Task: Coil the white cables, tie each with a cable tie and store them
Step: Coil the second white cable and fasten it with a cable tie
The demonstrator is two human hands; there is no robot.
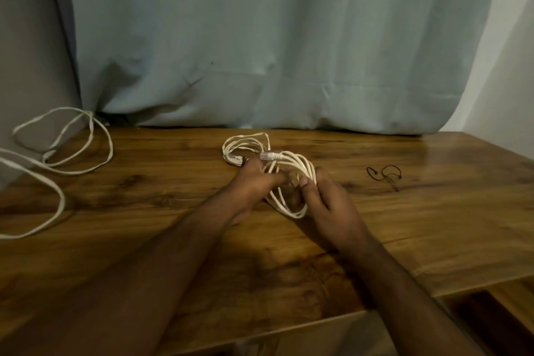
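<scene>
Coiled white cable (291, 182) between both hands

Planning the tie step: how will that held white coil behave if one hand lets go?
The coil, held by the left hand and right hand, probably springs open: its loops already fan apart unevenly. It looks floppy and light, sagging between the fingers. The connector sticking out on top may snag.

A white cable coil (291, 182) is held up between both hands. Another coil (245, 147) is laid just behind it. A loose white cable (72, 153) is spread far left (not coiled). Black cable ties (385, 173) are laid to the right.
</scene>
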